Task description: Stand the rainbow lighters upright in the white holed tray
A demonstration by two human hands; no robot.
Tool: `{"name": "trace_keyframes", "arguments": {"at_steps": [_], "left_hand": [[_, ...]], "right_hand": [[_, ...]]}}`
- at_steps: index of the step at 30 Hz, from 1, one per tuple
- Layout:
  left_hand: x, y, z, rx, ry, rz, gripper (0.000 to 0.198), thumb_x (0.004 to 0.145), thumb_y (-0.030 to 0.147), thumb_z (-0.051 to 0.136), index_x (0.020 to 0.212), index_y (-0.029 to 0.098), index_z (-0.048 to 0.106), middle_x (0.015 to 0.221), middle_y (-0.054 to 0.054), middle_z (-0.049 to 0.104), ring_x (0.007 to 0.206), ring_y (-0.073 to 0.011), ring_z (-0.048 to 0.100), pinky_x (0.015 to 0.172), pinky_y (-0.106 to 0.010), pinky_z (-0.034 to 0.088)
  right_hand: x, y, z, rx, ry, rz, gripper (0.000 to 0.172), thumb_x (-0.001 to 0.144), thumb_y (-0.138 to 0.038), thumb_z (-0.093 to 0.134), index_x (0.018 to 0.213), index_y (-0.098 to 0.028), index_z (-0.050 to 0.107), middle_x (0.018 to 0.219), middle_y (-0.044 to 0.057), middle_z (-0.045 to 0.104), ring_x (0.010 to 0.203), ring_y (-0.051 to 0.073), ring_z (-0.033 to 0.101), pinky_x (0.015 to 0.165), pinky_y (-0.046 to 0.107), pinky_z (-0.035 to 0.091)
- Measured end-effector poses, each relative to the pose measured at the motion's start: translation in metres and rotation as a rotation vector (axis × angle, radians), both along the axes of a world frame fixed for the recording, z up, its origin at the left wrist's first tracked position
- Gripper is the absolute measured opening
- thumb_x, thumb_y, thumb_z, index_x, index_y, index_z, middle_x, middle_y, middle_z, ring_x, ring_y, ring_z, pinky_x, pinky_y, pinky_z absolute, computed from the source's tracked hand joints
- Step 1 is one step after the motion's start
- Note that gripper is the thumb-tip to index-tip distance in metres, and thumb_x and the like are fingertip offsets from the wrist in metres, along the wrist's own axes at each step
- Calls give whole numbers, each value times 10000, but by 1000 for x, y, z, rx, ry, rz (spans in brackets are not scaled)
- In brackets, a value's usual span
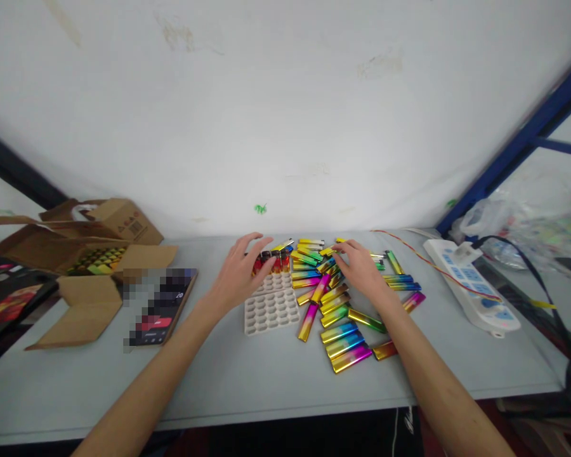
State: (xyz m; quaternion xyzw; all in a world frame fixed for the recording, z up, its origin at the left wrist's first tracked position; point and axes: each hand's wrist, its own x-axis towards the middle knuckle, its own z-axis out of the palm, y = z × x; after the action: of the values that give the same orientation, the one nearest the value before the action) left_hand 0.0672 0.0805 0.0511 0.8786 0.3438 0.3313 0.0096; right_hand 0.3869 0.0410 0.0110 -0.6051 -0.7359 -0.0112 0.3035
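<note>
My left hand [238, 271] hovers over the back part of a white tray [272, 311] with rows of oval holes, its fingers curved and apart. Red lighters [285, 261] with dark metal tops stand upright in the tray's back rows, partly hidden by this hand. The front rows of holes hold nothing. To the right, a loose spread of shiny lighters [345, 346] in gold, blue, green and pink lies on the table. Over the back of that spread is my right hand [361, 266], thumb and fingers apart, fingertips close to a yellow lighter [327, 252].
At left, an open cardboard box [124, 254] holds several yellow-green lighters [98, 259]. A phone [164, 311] lies beside it, partly pixelated. A white power strip [476, 292] with cables stands at right, with plastic bags [518, 222] behind. A wall [285, 127] closes off the back.
</note>
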Motion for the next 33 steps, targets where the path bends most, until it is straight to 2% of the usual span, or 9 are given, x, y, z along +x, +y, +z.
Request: {"name": "trace_keyframes", "arguments": {"at_steps": [5, 8, 14, 18, 21, 23, 25, 29, 33], "left_hand": [[-21, -3, -23, -17, -285, 127, 334, 1063, 337, 452, 1346, 195, 556, 1328, -146, 596, 1259, -278, 572, 1121, -469, 463], [-26, -2, -29, -45, -350, 166, 321, 1061, 357, 453, 1310, 189, 567, 1269, -129, 631, 1152, -263, 619, 1043, -438, 504], [-25, -3, -30, -39, -353, 155, 307, 1055, 344, 465, 1297, 183, 568, 1236, -120, 653, 1108, -253, 639, 1004, -428, 523], [-20, -9, -28, 9, -324, 163, 305, 1051, 324, 473, 1307, 189, 570, 1233, -130, 649, 1159, -266, 617, 1035, -444, 512], [-18, -15, -21, 107, -342, 170, 286, 1041, 301, 491, 1274, 175, 598, 1220, -148, 648, 1174, -278, 599, 1045, -458, 502], [-17, -21, -14, 169, -374, 168, 237, 1031, 281, 514, 1202, 175, 638, 1165, -140, 663, 1130, -269, 612, 1018, -442, 509], [-16, -28, -7, 177, -413, 127, 166, 1027, 244, 525, 1076, 184, 673, 1045, -104, 686, 1012, -233, 642, 936, -386, 526], [-7, -41, -1, -11, -458, -16, 173, 1027, 214, 550, 905, 189, 670, 842, -33, 688, 768, -154, 633, 752, -287, 509], [6, -45, -8, -422, -492, -100, 182, 1014, 346, 610, 1044, 191, 700, 950, -49, 741, 811, -156, 670, 756, -276, 530]], "right_hand": [[-7, 47, 12, -130, -124, 59, 255, 998, -176, 584, 1196, -125, 736, 1173, 158, 734, 1090, 254, 677, 1028, 384, 500], [-15, 77, 16, -205, -164, 64, 259, 976, -160, 625, 1193, -91, 750, 1189, 189, 743, 1095, 253, 683, 1039, 366, 483], [-15, 100, 21, -405, -191, 62, 89, 905, -192, 750, 946, -133, 802, 897, 109, 807, 799, 204, 722, 771, 268, 525], [-9, 92, 31, -435, -149, 54, 38, 871, -168, 777, 873, -130, 776, 842, 99, 795, 738, 192, 716, 710, 256, 521], [-8, 75, 41, -366, -83, 25, 149, 959, -203, 674, 1049, -107, 744, 1016, 135, 783, 799, 184, 735, 789, 278, 545], [-11, 59, 47, -321, 51, 54, 225, 993, -261, 628, 1156, -129, 709, 1102, 121, 760, 784, 160, 740, 780, 278, 563], [-18, 41, 51, -282, 366, 179, 303, 949, -362, 693, 1183, -170, 699, 1078, 86, 748, 766, 164, 733, 710, 281, 576], [-43, 6, 57, -289, 783, 351, 359, 819, -461, 834, 1032, -205, 702, 921, 27, 747, 678, 141, 672, 619, 271, 559], [-68, -12, 56, -375, 927, 398, 307, 802, -415, 864, 1007, -217, 749, 875, 16, 774, 731, 150, 713, 728, 294, 601]]}}
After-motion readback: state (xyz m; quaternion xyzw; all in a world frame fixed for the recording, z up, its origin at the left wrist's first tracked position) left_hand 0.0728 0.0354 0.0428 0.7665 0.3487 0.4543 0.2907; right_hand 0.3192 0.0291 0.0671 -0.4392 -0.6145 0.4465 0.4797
